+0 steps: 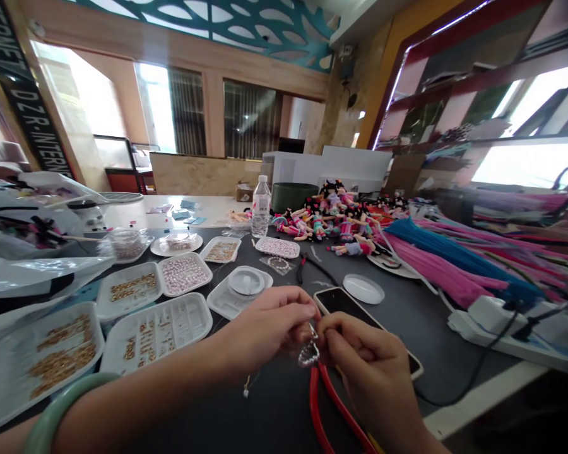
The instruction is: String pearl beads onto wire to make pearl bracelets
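Observation:
My left hand (284,318) and my right hand (369,356) meet over the dark table, fingertips close together in a pinch. Between them hangs a small loop of silvery beads, a beaded strand (308,354), its upper end hidden by the fingers. Just below lie the red handles of a pair of pliers (319,403), whose jaws are hidden behind my hands. A phone (360,313) lies under and behind my right hand. Left of the strand, a small pearl-like charm (246,388) on a gold-coloured piece rests on the table.
White trays (203,315) of gold-coloured findings and pale pink beads (183,274) fill the left. A round lid (363,289) and black-handled pliers (303,268) lie beyond my hands. Farther back stand a water bottle (261,208) and piled dolls (331,217). Pink and blue bundles (459,265) and a power strip (497,334) occupy the right.

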Tool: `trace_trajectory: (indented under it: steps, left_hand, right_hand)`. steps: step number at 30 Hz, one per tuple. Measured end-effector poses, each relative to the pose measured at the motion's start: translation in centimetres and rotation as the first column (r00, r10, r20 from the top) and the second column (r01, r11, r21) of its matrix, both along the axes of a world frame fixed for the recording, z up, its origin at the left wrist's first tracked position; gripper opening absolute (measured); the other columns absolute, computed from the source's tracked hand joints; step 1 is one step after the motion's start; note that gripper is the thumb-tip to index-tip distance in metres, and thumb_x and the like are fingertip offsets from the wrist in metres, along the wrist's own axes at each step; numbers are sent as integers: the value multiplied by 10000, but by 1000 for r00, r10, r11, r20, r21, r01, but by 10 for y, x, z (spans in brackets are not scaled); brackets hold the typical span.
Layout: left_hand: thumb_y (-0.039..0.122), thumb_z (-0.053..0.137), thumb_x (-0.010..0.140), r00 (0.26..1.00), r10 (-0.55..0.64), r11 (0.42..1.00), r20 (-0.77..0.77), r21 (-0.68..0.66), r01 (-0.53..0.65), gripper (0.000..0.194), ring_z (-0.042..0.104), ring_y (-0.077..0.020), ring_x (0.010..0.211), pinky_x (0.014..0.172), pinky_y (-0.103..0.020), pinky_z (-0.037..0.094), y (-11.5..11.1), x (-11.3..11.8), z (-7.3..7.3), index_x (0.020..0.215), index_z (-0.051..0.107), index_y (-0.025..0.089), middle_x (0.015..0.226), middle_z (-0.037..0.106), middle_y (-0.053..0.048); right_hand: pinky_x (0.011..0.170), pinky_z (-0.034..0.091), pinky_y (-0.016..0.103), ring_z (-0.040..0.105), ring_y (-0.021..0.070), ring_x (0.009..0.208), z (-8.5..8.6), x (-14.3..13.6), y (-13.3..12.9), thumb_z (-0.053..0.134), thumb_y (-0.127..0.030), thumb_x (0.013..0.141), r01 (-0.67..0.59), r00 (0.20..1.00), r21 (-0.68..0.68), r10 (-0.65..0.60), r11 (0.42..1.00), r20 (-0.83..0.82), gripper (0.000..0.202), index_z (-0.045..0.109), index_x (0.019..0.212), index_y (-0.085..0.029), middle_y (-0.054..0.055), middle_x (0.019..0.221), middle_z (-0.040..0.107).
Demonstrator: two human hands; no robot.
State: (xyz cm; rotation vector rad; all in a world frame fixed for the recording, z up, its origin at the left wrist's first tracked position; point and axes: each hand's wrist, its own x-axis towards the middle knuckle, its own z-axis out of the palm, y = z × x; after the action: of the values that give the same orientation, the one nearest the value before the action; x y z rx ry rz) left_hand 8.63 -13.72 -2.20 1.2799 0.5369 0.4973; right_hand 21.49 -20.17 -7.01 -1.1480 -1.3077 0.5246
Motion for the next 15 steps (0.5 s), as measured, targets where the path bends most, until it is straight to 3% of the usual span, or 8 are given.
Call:
trace_trajectory:
  steps: [4, 8, 15]
  left_hand:
    - [209, 550, 674, 986, 19, 961, -163, 276, 27, 112, 359, -49, 431, 414, -191, 237, 3, -3, 0, 769, 523, 155, 506, 455, 61]
    - [186, 553, 656, 957, 146, 835, -252, 550, 18, 64, 430, -71, 510, 452, -196, 304, -1, -8, -1, 715, 543, 162, 557, 496, 48]
    - [192, 511, 706, 945, 189, 682, -267, 728, 69, 63, 406, -69, 509, 442, -190, 280, -11, -12, 8, 653, 536, 167, 541, 471, 51]
  right_hand:
    - [405, 306, 179, 388, 64, 436, 1, -1, -1, 514, -189, 771, 37, 997, 16, -37, 999, 63, 248, 546, 526, -158, -31, 494, 474]
    - [389, 276, 172, 381, 57, 435, 1, -2, -2, 530, -182, 764, 93, 984, 60, -101, 994, 148, 264, 514, 501, -156, -36, 491, 458]
    - [425, 331, 164, 465, 67, 484, 2, -2, -5, 540, -140, 759, 102, 966, 129, -129, 986, 225, 334, 381, 466, -161, -27, 541, 531]
